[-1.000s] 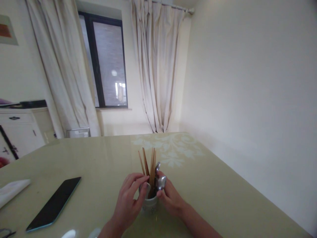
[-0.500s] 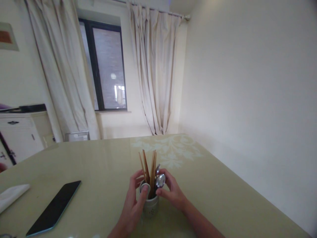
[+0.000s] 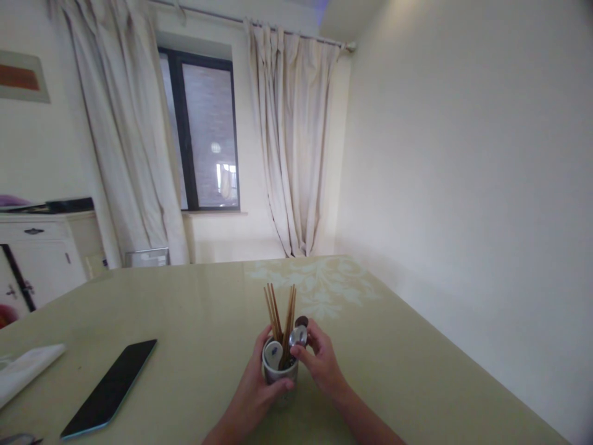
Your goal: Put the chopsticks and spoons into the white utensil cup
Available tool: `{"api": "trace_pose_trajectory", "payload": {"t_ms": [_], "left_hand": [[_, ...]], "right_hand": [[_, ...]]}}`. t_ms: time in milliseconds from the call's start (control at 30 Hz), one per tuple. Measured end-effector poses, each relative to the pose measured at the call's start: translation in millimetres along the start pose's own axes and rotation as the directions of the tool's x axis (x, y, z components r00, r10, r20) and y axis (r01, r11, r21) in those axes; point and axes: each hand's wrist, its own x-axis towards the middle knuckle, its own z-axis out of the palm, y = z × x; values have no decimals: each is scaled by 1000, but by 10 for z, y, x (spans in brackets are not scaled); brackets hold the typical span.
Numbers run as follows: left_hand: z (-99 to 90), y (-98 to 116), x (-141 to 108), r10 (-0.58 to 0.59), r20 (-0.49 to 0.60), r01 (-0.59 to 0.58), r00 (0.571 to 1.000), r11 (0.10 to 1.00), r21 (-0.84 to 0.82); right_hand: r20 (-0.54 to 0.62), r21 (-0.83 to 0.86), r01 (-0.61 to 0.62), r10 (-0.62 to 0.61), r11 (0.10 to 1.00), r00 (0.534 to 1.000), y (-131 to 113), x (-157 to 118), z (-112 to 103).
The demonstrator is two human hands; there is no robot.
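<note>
A pale patterned cup (image 3: pixel 281 374) stands upright on the table, holding several wooden chopsticks (image 3: pixel 290 312), a white ceramic spoon (image 3: pixel 273 353) and metal spoons. My left hand (image 3: pixel 258 383) is wrapped round the cup's left side and front, its thumb across the front. At the cup's right rim, my right hand (image 3: pixel 323 361) pinches a shiny metal spoon (image 3: pixel 298 336) between thumb and fingers. A darker spoon bowl (image 3: pixel 302 321) shows just behind it, close to my right fingertips. The spoon handles are hidden inside the cup.
The greenish table (image 3: pixel 194 334) carries a dark phone-like slab (image 3: pixel 111 389) and a white object (image 3: pixel 30 369) at the left. Part of a metallic item (image 3: pixel 21 439) shows at the bottom left corner. A white cabinet (image 3: pixel 44 253) stands behind; a wall borders the right side.
My left hand has slid from the white spoon and rim down round the cup, uncovering the spoon. My right fingers have closed on the metal spoon. The rear spoon has turned its dark side.
</note>
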Motion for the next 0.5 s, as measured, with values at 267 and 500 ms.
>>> {"api": "trace_pose_trajectory", "payload": {"t_ms": [267, 500], "left_hand": [[27, 135, 11, -40, 20, 37, 999, 992, 118], [37, 125, 11, -17, 48, 10, 999, 992, 125]], "right_hand": [[-10, -214, 176, -182, 961, 983, -81, -27, 29], [19, -253, 203, -205, 946, 979, -124, -49, 58]]}}
